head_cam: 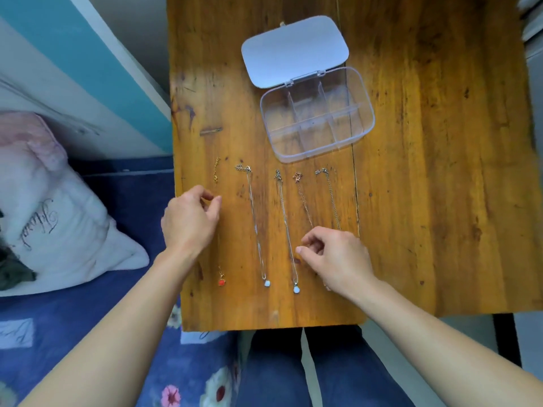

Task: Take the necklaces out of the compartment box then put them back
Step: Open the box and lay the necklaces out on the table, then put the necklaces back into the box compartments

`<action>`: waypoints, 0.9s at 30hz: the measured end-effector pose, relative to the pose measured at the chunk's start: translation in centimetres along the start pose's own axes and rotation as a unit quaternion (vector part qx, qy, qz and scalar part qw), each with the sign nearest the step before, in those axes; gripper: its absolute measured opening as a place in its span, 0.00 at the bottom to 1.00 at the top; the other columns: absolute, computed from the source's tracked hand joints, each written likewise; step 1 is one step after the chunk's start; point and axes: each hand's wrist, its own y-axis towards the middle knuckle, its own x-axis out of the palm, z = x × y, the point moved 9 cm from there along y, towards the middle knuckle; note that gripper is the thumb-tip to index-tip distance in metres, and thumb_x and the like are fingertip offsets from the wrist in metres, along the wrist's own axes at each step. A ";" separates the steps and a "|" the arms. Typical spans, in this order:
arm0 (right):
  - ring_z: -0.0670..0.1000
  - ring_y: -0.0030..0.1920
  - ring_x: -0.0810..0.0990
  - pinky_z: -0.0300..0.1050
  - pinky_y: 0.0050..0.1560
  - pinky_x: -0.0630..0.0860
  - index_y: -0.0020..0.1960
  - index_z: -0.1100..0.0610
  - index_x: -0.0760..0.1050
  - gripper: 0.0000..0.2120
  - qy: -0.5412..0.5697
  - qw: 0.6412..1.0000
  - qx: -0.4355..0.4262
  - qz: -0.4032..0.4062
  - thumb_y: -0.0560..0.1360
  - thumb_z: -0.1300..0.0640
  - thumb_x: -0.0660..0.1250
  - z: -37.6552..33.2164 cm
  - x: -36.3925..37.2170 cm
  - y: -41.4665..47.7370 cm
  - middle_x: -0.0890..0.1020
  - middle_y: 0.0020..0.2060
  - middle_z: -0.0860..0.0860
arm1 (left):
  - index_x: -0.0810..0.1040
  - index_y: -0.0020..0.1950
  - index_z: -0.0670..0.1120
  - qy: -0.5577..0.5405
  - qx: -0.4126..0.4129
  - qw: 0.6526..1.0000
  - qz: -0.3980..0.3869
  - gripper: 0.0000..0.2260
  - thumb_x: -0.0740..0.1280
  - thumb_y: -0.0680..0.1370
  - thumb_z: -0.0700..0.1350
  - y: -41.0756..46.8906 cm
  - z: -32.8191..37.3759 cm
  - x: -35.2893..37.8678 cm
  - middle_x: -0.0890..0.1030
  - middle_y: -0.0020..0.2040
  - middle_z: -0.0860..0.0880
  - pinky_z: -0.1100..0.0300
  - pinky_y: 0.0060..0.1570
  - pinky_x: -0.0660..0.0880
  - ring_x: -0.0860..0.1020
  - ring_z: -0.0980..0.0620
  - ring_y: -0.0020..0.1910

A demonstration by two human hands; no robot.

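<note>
On the table (440, 171), five necklaces (258, 224), one open compartment box (317, 116).

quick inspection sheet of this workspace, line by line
surface: worn wooden table, scratched.
job's things: clear plastic compartment box, lid open, compartments look empty; five thin chain necklaces in a row: red-pendant necklace, two white-pendant necklaces, two more partly under the right hand.
clutter: small dark strip, unidentifiable.
grippers: left hand pinched at the red-pendant chain; right hand fingers curled over chains.
cables: nothing seen.
surroundings: white pillow, blue floral bedding.
</note>
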 end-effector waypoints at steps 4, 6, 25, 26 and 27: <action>0.52 0.44 0.82 0.43 0.40 0.70 0.53 0.49 0.78 0.15 -0.129 0.990 -0.034 0.034 0.75 0.39 0.64 -2.7 1.8 2.0 0.84 0.39 0.46 | 0.80 0.44 0.48 -0.018 -0.026 0.999 -0.013 0.08 0.68 0.77 0.52 -2.0 -2.2 0.2 0.75 0.33 0.56 0.55 0.39 0.75 0.76 0.49 0.37; 0.55 0.44 0.82 0.44 0.39 0.68 0.51 0.50 0.78 0.15 -0.162 0.985 -0.025 0.056 0.76 0.40 0.64 -2.9 1.9 2.8 0.85 0.41 0.49 | 0.81 0.44 0.49 -0.035 -0.029 0.999 -0.021 0.08 0.68 0.76 0.52 -3.1 -2.0 0.7 0.75 0.33 0.56 0.55 0.40 0.76 0.77 0.50 0.37; 0.45 0.33 0.73 0.46 0.36 0.70 0.38 0.52 0.74 0.09 0.083 0.988 -0.102 0.082 0.77 0.52 0.65 -5.7 -5.0 2.5 0.76 0.30 0.44 | 0.80 0.50 0.47 -0.089 0.016 0.994 -0.066 0.10 0.64 0.78 0.52 -2.7 5.2 3.4 0.84 0.44 0.46 0.50 0.44 0.77 0.80 0.42 0.46; 0.45 0.36 0.75 0.47 0.40 0.71 0.38 0.51 0.74 0.09 0.100 0.984 -0.115 0.091 0.77 0.53 0.66 -6.4 -6.4 2.6 0.78 0.35 0.45 | 0.79 0.51 0.46 -0.078 0.023 0.994 -0.069 0.10 0.64 0.78 0.51 -2.3 6.0 3.5 0.83 0.46 0.46 0.52 0.43 0.76 0.80 0.41 0.47; 0.45 0.41 0.77 0.46 0.46 0.72 0.38 0.50 0.74 0.08 0.119 0.980 -0.125 0.097 0.76 0.54 0.66 -7.0 -7.7 2.7 0.80 0.40 0.47 | 0.78 0.51 0.45 -0.059 0.029 0.995 -0.069 0.10 0.64 0.78 0.51 -2.0 6.7 3.6 0.83 0.47 0.45 0.53 0.42 0.73 0.79 0.40 0.48</action>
